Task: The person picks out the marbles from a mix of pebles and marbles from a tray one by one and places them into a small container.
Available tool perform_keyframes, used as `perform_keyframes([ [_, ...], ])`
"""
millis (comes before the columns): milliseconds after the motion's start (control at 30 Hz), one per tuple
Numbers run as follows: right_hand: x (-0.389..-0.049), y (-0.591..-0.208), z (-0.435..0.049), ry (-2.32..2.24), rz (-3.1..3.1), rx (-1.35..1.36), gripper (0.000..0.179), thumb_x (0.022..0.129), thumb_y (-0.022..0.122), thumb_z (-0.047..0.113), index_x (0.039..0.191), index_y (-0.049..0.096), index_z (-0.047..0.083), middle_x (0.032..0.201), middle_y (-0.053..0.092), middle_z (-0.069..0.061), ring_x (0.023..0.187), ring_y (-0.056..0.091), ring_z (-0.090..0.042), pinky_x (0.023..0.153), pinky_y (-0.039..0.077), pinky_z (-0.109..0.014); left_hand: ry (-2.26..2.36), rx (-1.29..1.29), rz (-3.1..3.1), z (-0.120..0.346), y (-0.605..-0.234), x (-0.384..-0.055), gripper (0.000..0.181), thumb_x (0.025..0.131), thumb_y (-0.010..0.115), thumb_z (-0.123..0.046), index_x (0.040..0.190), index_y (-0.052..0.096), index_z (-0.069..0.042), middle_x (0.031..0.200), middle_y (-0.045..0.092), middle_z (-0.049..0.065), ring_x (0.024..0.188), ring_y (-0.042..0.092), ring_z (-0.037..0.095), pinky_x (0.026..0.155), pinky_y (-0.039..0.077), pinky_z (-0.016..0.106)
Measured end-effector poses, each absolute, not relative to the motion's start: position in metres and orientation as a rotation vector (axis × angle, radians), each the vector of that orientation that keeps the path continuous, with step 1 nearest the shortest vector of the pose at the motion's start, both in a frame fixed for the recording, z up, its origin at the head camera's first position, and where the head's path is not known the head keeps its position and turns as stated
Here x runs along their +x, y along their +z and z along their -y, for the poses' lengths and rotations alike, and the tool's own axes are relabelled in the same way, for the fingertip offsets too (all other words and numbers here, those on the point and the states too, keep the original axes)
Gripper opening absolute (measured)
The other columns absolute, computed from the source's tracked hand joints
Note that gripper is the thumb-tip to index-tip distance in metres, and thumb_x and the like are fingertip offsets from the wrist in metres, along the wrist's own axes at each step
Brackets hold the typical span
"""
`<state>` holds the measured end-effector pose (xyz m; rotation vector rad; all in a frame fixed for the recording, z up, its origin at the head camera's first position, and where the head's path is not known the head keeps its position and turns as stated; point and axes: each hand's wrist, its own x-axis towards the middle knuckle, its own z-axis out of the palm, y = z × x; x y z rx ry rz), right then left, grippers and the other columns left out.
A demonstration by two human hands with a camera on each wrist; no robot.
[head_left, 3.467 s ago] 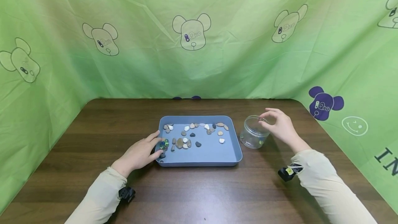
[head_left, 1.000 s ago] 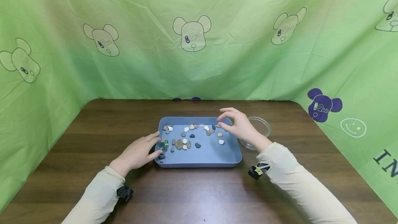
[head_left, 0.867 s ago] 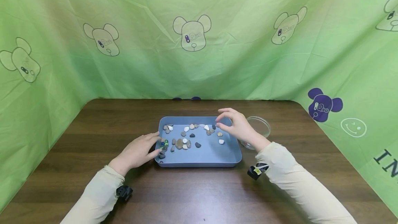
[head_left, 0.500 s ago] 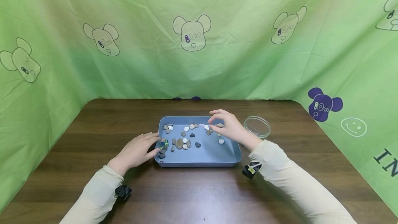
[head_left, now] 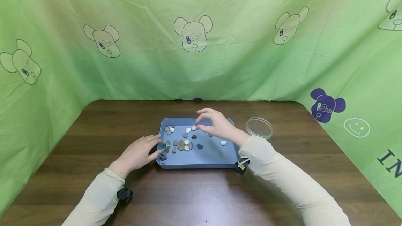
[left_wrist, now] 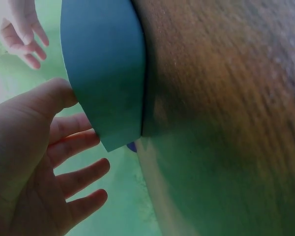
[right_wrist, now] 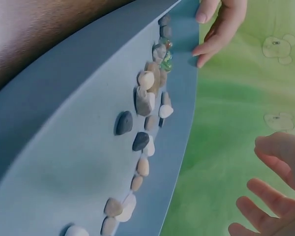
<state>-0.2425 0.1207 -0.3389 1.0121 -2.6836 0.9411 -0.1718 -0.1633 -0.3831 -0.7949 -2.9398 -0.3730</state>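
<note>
Pebbles (head_left: pixel 180 145) in white, tan, grey and black lie scattered in a shallow blue tray (head_left: pixel 216 156). Small green and blue glass marbles (head_left: pixel 168 144) cluster by the tray's left wall, partly behind the fingers. My left hand (head_left: pixel 137 154) rests at that left rim, thumb and fingertips touching it, fingers relaxed; the left wrist view shows the hand (left_wrist: pixel 44 152) against the tray wall. Above the tray's back part hovers my right hand (head_left: pixel 216 125), fingers loosely bent, thumb apart, holding nothing visible. It hides several pebbles beneath it.
A clear jar (head_left: pixel 260 138) stands right of the tray, its lower part hidden by the right sleeve. The brown wooden table (head_left: pixel 176 198) carries everything. A green printed cloth (head_left: pixel 141 69) hangs behind and at both sides.
My right hand has left the jar's rim and moved left over the tray, continuing left along its back part. The forearm now hides the jar's lower part. The left hand stays nearly still.
</note>
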Motion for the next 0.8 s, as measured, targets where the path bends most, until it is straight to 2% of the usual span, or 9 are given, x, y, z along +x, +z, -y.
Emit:
perform_keyframes([
  [500, -0.249, -0.329, -0.092, 0.926, 2.741, 1.131, 0.009, 0.086, 0.066, 0.015, 0.093, 0.069, 0.011, 0.131, 0.055, -0.012, 0.123, 0.051, -0.03, 0.102, 0.043, -0.045, -0.399, -0.763, 2.94, 0.164, -0.384, -0.171, 0.042, 0.091, 0.057, -0.029, 0.124, 0.058, -0.003, 0.136, 0.053, 0.016, 0.125, 0.051, 0.033, 0.105, 0.039, 0.049],
  [800, -0.256, -0.33, -0.081, 0.917, 2.766, 1.249, 0.014, 0.087, 0.065, 0.016, 0.096, 0.068, 0.007, 0.13, 0.056, -0.013, 0.121, 0.053, -0.029, 0.102, 0.044, -0.043, -0.414, -0.752, 2.962, 0.163, -0.385, -0.172, 0.044, 0.092, 0.055, -0.031, 0.126, 0.057, -0.004, 0.137, 0.052, 0.015, 0.125, 0.05, 0.034, 0.104, 0.04, 0.05],
])
